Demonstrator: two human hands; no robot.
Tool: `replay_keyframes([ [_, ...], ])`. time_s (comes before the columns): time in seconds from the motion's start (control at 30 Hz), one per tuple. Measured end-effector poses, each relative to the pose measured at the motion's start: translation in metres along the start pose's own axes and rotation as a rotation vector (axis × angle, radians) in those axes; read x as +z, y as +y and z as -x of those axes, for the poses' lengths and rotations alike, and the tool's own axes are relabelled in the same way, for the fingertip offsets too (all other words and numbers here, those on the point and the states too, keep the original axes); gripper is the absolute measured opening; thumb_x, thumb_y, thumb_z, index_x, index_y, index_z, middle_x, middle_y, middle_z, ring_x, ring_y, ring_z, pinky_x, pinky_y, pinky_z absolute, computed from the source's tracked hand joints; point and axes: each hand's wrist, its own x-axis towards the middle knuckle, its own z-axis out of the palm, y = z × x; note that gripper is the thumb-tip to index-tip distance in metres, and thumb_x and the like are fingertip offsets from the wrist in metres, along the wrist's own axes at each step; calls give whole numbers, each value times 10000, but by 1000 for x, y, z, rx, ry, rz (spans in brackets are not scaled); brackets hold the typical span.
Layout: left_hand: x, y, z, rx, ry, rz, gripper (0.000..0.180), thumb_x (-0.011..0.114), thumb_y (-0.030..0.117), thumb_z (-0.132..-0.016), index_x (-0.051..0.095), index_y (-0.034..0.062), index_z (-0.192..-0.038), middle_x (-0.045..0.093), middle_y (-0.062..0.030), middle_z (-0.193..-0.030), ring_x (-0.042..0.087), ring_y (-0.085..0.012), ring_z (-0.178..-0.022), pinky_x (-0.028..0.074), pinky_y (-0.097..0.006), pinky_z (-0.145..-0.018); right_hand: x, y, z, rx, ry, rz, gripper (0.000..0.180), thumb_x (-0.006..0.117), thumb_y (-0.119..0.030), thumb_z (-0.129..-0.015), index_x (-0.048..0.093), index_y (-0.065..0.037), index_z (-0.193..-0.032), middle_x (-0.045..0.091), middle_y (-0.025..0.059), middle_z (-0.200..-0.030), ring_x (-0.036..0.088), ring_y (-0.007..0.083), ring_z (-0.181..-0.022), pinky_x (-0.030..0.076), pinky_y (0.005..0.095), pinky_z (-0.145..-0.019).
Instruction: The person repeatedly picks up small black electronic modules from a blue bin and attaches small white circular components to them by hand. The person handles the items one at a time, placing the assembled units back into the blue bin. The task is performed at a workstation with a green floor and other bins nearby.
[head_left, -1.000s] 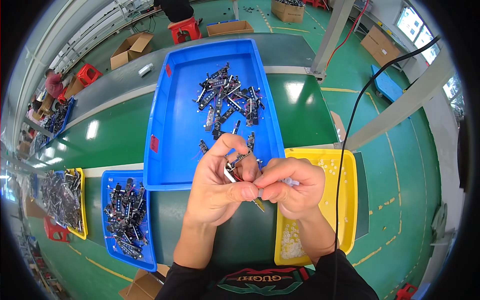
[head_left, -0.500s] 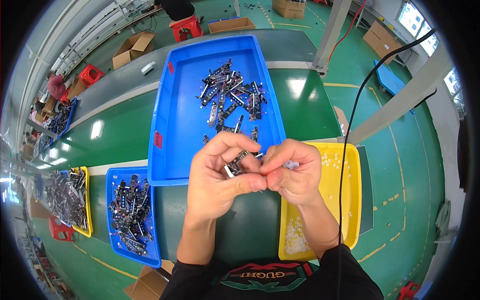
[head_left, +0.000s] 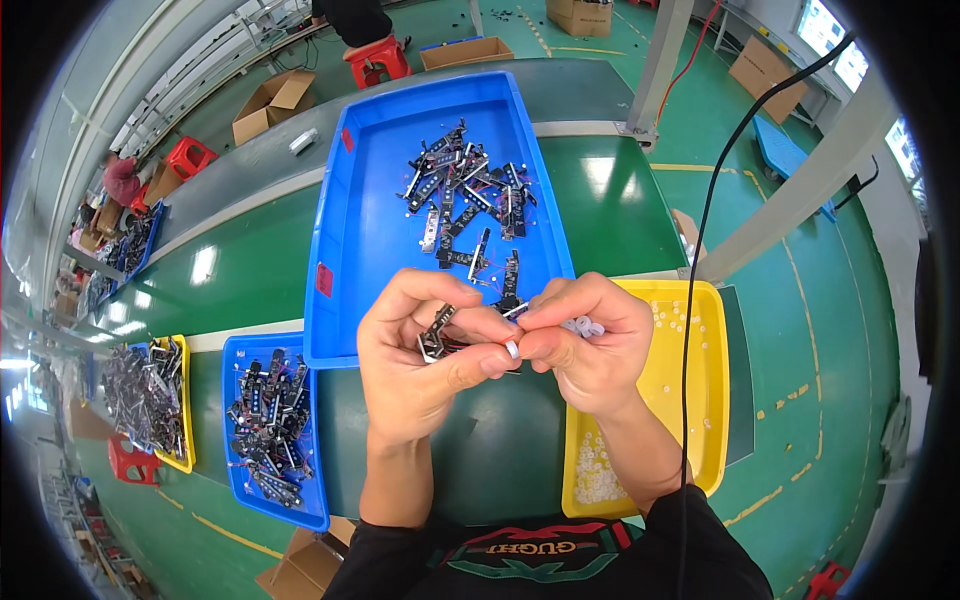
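Observation:
My left hand (head_left: 415, 360) is closed around a small black circuit-board part (head_left: 437, 330), which lies across its palm. A tiny white ring (head_left: 513, 349) shows at the tips of its thumb and forefinger. Close against it, my right hand (head_left: 595, 350) pinches with thumb and forefinger; whatever sits between those tips is too small to make out. Several white plastic rings (head_left: 583, 326) are tucked in its curled fingers. Both hands hover over the near edge of a large blue tray (head_left: 375, 200), where a heap of similar board parts (head_left: 465, 185) lies.
A yellow tray (head_left: 708, 400) with loose white rings stands at right. To the left are a smaller blue tray (head_left: 318, 480) full of board parts and a yellow tray (head_left: 187, 420) with more. A black cable (head_left: 702, 240) hangs at right. Another person (head_left: 355, 18) sits beyond the bench.
My hands have drawn slightly apart at the fingertips, and the left has shifted a little left. The white ring now shows at its fingertips.

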Motion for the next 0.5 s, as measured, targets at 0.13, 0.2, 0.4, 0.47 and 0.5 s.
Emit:
replay_keyframes([
  [0.13, -1, 12, 5, -7, 24, -52, 409, 688, -120, -678, 484, 19, -1005, 640, -155, -811, 627, -161, -698, 511, -243, -603, 7, 2, -2, 95, 93, -78, 153, 608, -115, -855, 583, 25, -911, 562, 39, -662, 489, 65, -516, 373, 177, -447],
  [0.2, -13, 25, 12, -38, 77, -106, 408, 680, -120, -676, 471, 34, -991, 633, -136, -809, 609, -141, -685, 493, -227, -588, 3, 2, -8, 211, 237, -210, 216, 535, -195, -909, 560, 13, -962, 452, -11, -587, 380, 36, -464, 295, 170, -387],
  [0.4, -85, 73, 46, -122, 499, -570, 321, 609, -76, -717, 424, 86, -924, 612, -102, -804, 537, -83, -607, 412, -180, -478, -32, 9, -25, 373, 498, -559, 254, 427, -200, -960, 481, 9, -1094, 397, -11, -673, 279, 28, -470, 203, 182, -326],
  [0.47, -118, 89, 50, -163, 553, -918, 257, 620, -57, -733, 456, 57, -894, 617, -70, -793, 540, -75, -664, 430, -201, -571, -35, 16, -25, 398, 496, -619, 248, 401, -166, -965, 456, 12, -1128, 406, 1, -702, 266, 38, -463, 203, 186, -319],
  [0.5, -142, 100, 55, -202, 533, -1221, 236, 626, -47, -728, 487, 26, -904, 622, -53, -788, 546, -88, -690, 436, -223, -622, -32, 16, -26, 418, 501, -623, 249, 403, -157, -963, 453, 16, -1136, 407, 2, -703, 267, 37, -464, 205, 184, -320],
])
